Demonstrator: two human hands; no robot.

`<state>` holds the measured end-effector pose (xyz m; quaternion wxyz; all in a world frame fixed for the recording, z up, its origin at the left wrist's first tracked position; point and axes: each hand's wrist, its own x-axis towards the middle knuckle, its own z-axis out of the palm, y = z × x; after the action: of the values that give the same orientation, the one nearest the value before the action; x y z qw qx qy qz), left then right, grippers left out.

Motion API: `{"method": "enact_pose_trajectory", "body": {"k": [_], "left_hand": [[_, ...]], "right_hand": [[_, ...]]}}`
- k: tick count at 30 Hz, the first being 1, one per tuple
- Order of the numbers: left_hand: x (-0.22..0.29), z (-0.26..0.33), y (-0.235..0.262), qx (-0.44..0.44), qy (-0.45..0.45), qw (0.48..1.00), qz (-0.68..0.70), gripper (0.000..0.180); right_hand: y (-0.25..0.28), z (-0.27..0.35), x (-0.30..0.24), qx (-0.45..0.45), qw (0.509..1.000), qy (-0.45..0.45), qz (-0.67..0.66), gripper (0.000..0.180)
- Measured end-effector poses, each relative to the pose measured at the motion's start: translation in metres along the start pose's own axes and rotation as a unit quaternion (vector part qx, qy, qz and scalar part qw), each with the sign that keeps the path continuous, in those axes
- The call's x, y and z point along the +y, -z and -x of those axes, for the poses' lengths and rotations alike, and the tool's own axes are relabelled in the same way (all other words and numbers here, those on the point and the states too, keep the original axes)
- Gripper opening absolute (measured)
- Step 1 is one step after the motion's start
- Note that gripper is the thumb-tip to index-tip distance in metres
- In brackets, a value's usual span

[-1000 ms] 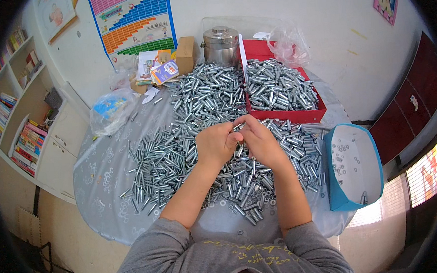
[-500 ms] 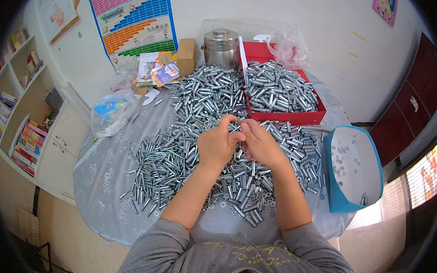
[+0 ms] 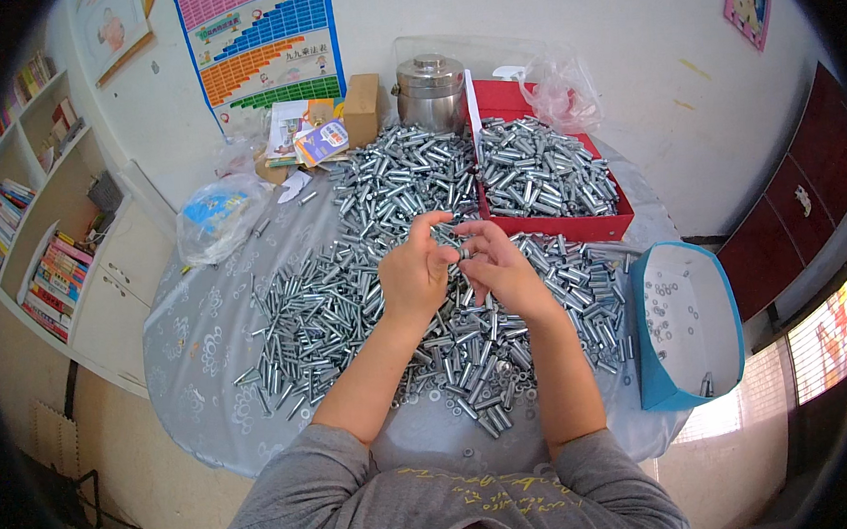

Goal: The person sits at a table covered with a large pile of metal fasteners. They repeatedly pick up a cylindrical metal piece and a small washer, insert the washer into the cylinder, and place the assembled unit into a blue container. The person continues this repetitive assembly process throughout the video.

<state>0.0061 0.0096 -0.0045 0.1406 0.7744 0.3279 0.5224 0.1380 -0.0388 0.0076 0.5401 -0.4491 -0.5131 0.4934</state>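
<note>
A heap of silvery metal bolts with sleeves (image 3: 321,313) covers the middle of the table. Above it my hands meet, fingertips close together. My left hand (image 3: 414,275) is closed, its index finger arched and its thumb pointing toward the other hand; whatever lies in its curled fingers is hidden. With bent fingers, my right hand (image 3: 502,272) pinches around a small metal piece (image 3: 462,254) between the two hands, too small to tell if it is a nut or a washer. Loose washers (image 3: 435,395) lie along the heap's near edge.
Behind the heap, a red box (image 3: 560,227) is full of similar bolts. At the right stands a blue fabric bin (image 3: 652,382) with several washers inside. A steel pot (image 3: 431,96), a cardboard box (image 3: 363,110) and a plastic-bagged bundle (image 3: 220,222) stand farther back.
My fingertips have drawn slightly apart, and the right index finger has lifted and stretched toward the left. A small metal piece now shows between the hands.
</note>
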Motion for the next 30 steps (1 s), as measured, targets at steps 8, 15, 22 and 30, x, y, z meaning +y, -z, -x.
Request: {"method": "enact_pose_trajectory", "body": {"k": [8, 15, 22, 30], "left_hand": [[0.000, 0.000, -0.003, 0.026, 0.012, 0.999, 0.045, 0.075], [-0.004, 0.000, 0.000, 0.034, 0.013, 0.998, 0.050, 0.061], [-0.005, 0.001, -0.001, 0.023, 0.014, 0.999, 0.036, 0.060], [-0.002, 0.001, -0.002, 0.020, 0.019, 1.000, 0.007, 0.058]], "right_hand": [[0.001, -0.004, 0.008, -0.014, 0.998, 0.040, -0.045, 0.034], [0.006, -0.005, 0.007, -0.021, 0.998, -0.016, -0.059, 0.036], [0.015, -0.010, 0.019, 0.042, 0.997, -0.013, 0.066, 0.030], [0.006, -0.003, 0.006, 0.027, 0.994, 0.010, 0.104, 0.029]]}}
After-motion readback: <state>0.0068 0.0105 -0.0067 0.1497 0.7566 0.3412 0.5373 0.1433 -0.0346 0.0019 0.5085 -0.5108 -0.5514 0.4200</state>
